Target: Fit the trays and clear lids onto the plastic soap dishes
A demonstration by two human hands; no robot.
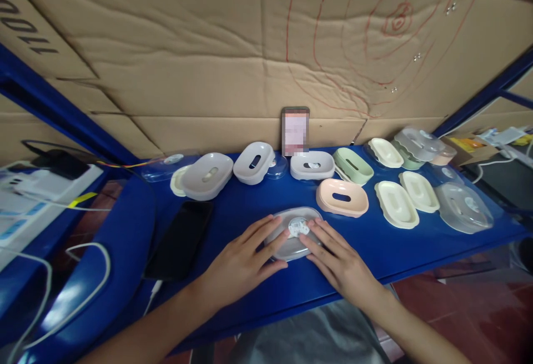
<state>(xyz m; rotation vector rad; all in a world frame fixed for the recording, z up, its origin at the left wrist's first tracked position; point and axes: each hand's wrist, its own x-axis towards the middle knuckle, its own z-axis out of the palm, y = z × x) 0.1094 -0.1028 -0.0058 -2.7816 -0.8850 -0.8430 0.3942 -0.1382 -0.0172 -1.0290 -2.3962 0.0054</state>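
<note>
A soap dish with a clear lid (297,247) lies flat on the blue shelf in front of me, a white printed label (298,227) on its top. My left hand (244,255) rests on its left side, fingers stretched out over the lid. From the other side my right hand (343,261) lies on it, fingers spread and touching near the label. The fingers cover parts of the rim. Just behind stands a peach soap dish (352,208), with a pale grey tray (314,171) and a green tray (358,169) farther back.
A black phone (179,242) with a white cable lies left; another phone (295,133) leans against the cardboard. Grey trays (208,189) stand back left. Cream inserts (395,214) and a lidded dish (466,217) sit right. A power strip (37,197) is far left.
</note>
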